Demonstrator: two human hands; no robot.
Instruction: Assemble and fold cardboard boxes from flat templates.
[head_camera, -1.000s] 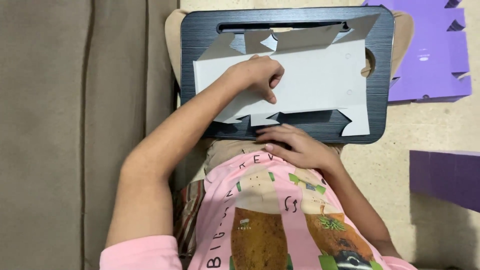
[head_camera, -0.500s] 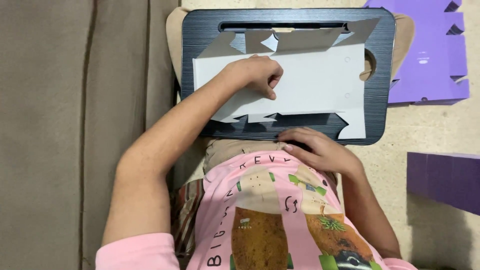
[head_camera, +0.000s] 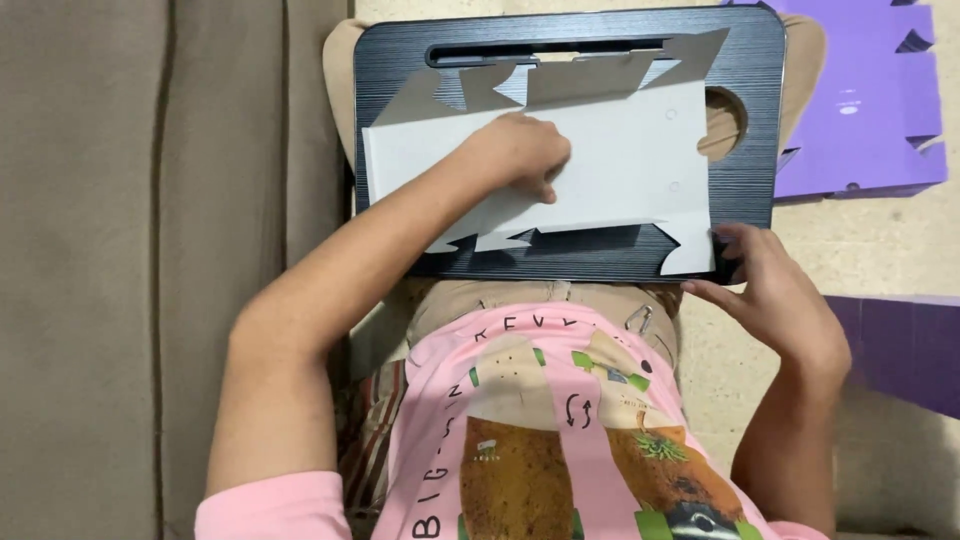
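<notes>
the left hand is curled in a loose fist, knuckles pressing one flat white cardboard sheet at frame centre. the right hand, fingers spread, grips the lower right corner of one black lap tray. one purple sheet lies upper right, a sofa left.

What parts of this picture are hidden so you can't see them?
Head view:
- Left hand hides its fingertips and part of the flat white cardboard cutout.
- Right hand covers the black lap tray's near right corner.
- The picture's edge crops the purple cardboard sheet.
- The tray hides the legs.
</notes>
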